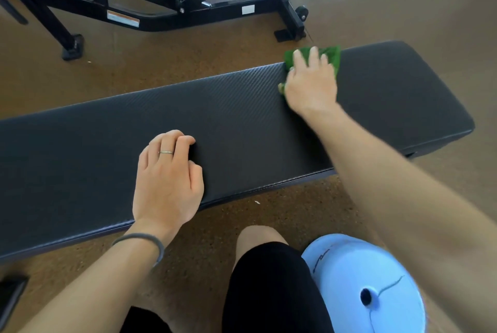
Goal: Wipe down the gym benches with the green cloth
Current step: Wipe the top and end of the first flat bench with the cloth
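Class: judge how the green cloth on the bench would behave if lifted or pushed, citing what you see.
The green cloth probably droops when lifted: it lies crumpled under the right hand. It seems thin, so likely light. The textured bench pad may drag it when pushed.

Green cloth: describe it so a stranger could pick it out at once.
A long black bench runs across the view. At its far edge, toward the right end, the right hand presses on the green cloth. It is the only green thing; the left hand rests on bare padding.
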`<control>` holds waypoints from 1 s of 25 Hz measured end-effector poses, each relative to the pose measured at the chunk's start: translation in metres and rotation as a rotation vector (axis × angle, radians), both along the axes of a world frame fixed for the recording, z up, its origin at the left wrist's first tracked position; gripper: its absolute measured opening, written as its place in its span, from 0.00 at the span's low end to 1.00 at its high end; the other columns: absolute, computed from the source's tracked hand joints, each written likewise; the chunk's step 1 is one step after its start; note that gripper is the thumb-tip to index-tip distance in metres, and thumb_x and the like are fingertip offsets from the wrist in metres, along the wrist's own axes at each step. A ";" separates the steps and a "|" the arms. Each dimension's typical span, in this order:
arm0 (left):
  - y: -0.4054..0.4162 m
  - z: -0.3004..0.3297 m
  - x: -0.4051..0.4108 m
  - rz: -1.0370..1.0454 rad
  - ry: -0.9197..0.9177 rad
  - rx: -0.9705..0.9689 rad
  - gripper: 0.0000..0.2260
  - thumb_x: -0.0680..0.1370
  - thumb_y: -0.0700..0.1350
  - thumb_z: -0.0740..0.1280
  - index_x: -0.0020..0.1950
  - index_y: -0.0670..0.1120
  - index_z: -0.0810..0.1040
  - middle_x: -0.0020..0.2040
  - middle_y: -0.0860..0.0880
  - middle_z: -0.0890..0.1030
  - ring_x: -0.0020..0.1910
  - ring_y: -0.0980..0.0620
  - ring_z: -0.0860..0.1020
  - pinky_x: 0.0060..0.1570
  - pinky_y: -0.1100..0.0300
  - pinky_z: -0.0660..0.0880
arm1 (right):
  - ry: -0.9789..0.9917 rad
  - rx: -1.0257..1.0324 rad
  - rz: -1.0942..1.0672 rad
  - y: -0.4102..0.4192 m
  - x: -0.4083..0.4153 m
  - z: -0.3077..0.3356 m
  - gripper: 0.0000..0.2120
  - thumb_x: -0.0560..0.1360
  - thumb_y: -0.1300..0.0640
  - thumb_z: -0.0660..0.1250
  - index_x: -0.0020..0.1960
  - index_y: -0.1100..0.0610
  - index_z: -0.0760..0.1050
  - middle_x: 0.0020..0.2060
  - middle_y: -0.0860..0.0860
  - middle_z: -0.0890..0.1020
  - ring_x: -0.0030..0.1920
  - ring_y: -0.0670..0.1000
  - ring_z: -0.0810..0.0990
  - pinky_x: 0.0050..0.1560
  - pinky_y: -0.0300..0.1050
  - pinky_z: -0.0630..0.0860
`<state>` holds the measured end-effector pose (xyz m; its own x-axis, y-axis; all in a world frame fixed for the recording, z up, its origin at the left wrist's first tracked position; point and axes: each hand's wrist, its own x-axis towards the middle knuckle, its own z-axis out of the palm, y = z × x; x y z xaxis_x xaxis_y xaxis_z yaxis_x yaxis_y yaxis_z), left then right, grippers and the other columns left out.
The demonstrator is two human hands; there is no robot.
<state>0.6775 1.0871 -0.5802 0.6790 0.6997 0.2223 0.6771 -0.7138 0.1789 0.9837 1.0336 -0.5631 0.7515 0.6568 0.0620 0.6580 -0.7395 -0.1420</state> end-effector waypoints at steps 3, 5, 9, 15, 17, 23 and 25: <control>-0.001 -0.001 0.000 -0.005 0.016 0.004 0.19 0.79 0.47 0.53 0.66 0.44 0.73 0.67 0.44 0.74 0.68 0.41 0.70 0.70 0.43 0.67 | -0.002 0.009 0.327 0.004 -0.106 -0.003 0.36 0.80 0.43 0.65 0.82 0.58 0.60 0.80 0.64 0.60 0.79 0.66 0.61 0.78 0.61 0.59; 0.000 -0.001 -0.001 -0.011 0.020 0.010 0.19 0.79 0.47 0.53 0.66 0.44 0.74 0.67 0.44 0.74 0.68 0.40 0.70 0.70 0.43 0.67 | 0.047 0.055 0.483 -0.009 -0.118 -0.010 0.29 0.83 0.48 0.59 0.81 0.57 0.63 0.80 0.62 0.63 0.79 0.65 0.62 0.80 0.61 0.59; 0.001 -0.001 -0.001 -0.006 0.003 -0.012 0.18 0.79 0.47 0.53 0.66 0.44 0.73 0.67 0.45 0.74 0.69 0.41 0.70 0.71 0.43 0.67 | 0.037 0.020 0.163 -0.034 -0.015 0.001 0.28 0.83 0.48 0.50 0.79 0.59 0.65 0.79 0.63 0.64 0.78 0.66 0.63 0.78 0.61 0.61; 0.000 -0.001 -0.002 -0.028 -0.003 -0.009 0.17 0.79 0.46 0.54 0.65 0.44 0.73 0.67 0.44 0.74 0.68 0.41 0.70 0.69 0.44 0.67 | -0.008 0.085 0.303 -0.037 -0.164 0.000 0.33 0.80 0.45 0.64 0.80 0.58 0.64 0.79 0.62 0.64 0.79 0.65 0.62 0.78 0.61 0.60; 0.001 -0.001 -0.002 -0.037 0.005 -0.005 0.18 0.79 0.46 0.54 0.65 0.44 0.73 0.67 0.44 0.74 0.68 0.40 0.69 0.69 0.44 0.67 | 0.057 0.149 0.404 -0.048 -0.181 -0.006 0.27 0.83 0.50 0.59 0.80 0.55 0.65 0.80 0.60 0.64 0.80 0.62 0.62 0.80 0.60 0.59; 0.001 0.001 -0.001 -0.033 -0.012 -0.028 0.21 0.79 0.50 0.50 0.66 0.45 0.73 0.67 0.44 0.75 0.69 0.40 0.70 0.71 0.44 0.67 | -0.001 0.066 -0.012 -0.095 -0.081 -0.002 0.28 0.84 0.48 0.49 0.80 0.58 0.65 0.79 0.63 0.64 0.78 0.66 0.64 0.78 0.62 0.61; 0.002 0.000 -0.004 -0.042 -0.012 -0.018 0.20 0.79 0.50 0.50 0.66 0.45 0.73 0.67 0.44 0.75 0.69 0.40 0.71 0.71 0.44 0.67 | -0.025 0.020 0.051 -0.071 -0.137 -0.005 0.36 0.78 0.41 0.45 0.81 0.58 0.62 0.81 0.61 0.61 0.80 0.66 0.59 0.78 0.63 0.57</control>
